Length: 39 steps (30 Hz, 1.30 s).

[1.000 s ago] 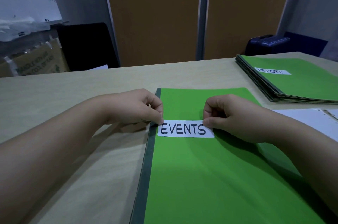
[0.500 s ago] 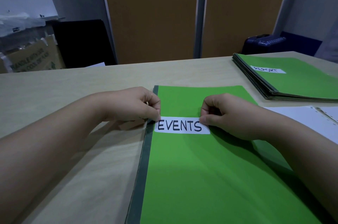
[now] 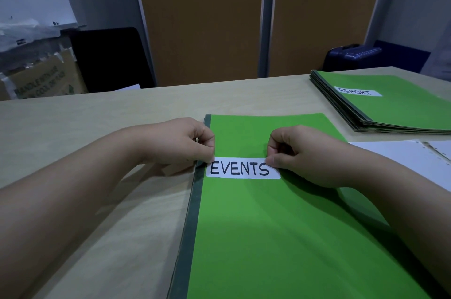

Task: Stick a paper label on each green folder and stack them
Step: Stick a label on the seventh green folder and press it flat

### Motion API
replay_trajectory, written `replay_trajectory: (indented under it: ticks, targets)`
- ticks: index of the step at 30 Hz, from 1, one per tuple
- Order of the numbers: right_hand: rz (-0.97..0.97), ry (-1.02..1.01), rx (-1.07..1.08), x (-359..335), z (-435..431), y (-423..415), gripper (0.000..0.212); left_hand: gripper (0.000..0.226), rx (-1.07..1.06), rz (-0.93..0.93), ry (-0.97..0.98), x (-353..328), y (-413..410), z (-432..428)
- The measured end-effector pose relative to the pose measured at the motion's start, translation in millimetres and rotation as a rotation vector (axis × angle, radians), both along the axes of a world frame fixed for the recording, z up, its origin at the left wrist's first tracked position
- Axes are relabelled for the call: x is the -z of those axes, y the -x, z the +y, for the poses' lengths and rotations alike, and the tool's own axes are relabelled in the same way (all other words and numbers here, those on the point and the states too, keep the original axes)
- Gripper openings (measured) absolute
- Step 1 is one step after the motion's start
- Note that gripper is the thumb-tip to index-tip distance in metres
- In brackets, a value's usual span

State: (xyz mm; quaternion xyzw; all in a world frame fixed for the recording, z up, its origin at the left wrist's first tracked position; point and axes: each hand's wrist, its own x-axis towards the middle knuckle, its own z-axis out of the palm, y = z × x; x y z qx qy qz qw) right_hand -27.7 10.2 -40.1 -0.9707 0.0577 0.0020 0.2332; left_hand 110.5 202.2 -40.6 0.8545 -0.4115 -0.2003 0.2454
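A green folder [image 3: 280, 237] with a dark spine along its left edge lies flat on the table in front of me. A white paper label [image 3: 242, 168] reading EVENTS rests on its upper part. My left hand [image 3: 185, 142] pinches the label's top left corner. My right hand [image 3: 305, 154] pinches its top right corner. At the far right a stack of green folders [image 3: 395, 108] lies on the table, the top one carrying a white label reading REPORT [image 3: 357, 91].
A white sheet of paper [image 3: 405, 157] lies to the right of the folder, below the stack. The light wooden table [image 3: 97, 201] extends to the left. Beyond its far edge stand a cardboard box [image 3: 46, 81], a black chair back [image 3: 109, 59] and a dark blue case [image 3: 351, 54].
Both hands and the label have stayed in the same place on the folder; only the camera view has shifted slightly.
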Motion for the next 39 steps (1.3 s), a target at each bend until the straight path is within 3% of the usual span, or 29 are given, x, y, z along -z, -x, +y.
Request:
replay_trajectory:
  ticks: [18,39]
  targets:
    - [-0.003,0.013,-0.003,1.1,-0.2,-1.1,0.013,0.012,0.011,-0.021,-0.022,-3.2,2.6,-0.4]
    - [-0.008,0.03,0.0,0.8,1.4,-1.1,0.012,0.024,-0.005,-0.114,-0.046,-5.3,6.1,-3.3]
